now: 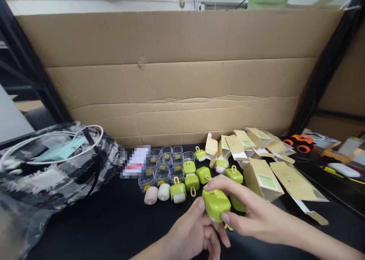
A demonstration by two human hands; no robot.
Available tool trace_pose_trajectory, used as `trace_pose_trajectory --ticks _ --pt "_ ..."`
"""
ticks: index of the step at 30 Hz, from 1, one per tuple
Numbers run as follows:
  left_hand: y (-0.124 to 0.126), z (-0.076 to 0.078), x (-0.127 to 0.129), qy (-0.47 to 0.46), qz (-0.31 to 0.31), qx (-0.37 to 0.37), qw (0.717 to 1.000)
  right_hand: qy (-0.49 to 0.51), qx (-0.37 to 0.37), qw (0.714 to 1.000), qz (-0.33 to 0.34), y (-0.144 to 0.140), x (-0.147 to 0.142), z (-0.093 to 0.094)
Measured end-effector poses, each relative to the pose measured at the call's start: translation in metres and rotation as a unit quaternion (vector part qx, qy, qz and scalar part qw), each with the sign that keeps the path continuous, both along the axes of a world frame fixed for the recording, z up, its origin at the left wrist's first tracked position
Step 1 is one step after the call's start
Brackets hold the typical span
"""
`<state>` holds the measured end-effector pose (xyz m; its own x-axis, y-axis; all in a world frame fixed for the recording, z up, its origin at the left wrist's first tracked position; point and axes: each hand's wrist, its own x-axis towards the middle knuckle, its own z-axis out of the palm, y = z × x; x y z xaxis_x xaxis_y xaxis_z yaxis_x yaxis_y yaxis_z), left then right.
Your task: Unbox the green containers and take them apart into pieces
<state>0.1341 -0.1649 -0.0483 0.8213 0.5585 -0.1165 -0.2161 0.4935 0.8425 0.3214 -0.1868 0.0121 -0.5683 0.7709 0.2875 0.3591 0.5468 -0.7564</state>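
While both hands (225,222) pinch the green roller (216,204), fingers (228,217) clenched, steadier support seems advisable.

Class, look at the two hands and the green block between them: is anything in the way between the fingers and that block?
Nothing visible. Both the left hand and right hand already touch the green block, fingers directly on it.

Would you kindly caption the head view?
Both hands hold a green cube gadget above a black table.
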Motion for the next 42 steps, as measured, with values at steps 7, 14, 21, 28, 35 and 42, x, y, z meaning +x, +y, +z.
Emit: trace_pose_trajectory --ticks 7,14,21,28,35,42 --pt "-0.010 0.011 -0.003 -0.060 0.086 -0.003 0.995 -0.058 0.056 0.996 -0.033 -0.005 -0.007 -0.003" --pt "-0.009 0.002 -0.007 0.064 0.077 0.163 0.981 -0.095 0.135 0.986 0.019 -0.011 -0.022 -0.018" --pt "-0.003 -0.011 -0.008 0.087 0.038 0.186 0.978 -0.093 0.181 0.978 0.050 -0.016 -0.022 -0.013" --pt "-0.010 0.023 -0.013 0.145 -0.001 0.192 0.971 -0.115 0.173 0.977 0.049 -0.016 -0.021 -0.011" --pt "-0.009 0.018 -0.014 0.112 0.013 0.235 0.966 -0.137 0.205 0.968 0.040 -0.020 -0.020 -0.004" --pt "-0.004 -0.006 -0.014 0.016 0.035 0.215 0.976 -0.116 0.166 0.979 0.016 -0.026 -0.019 0.003"
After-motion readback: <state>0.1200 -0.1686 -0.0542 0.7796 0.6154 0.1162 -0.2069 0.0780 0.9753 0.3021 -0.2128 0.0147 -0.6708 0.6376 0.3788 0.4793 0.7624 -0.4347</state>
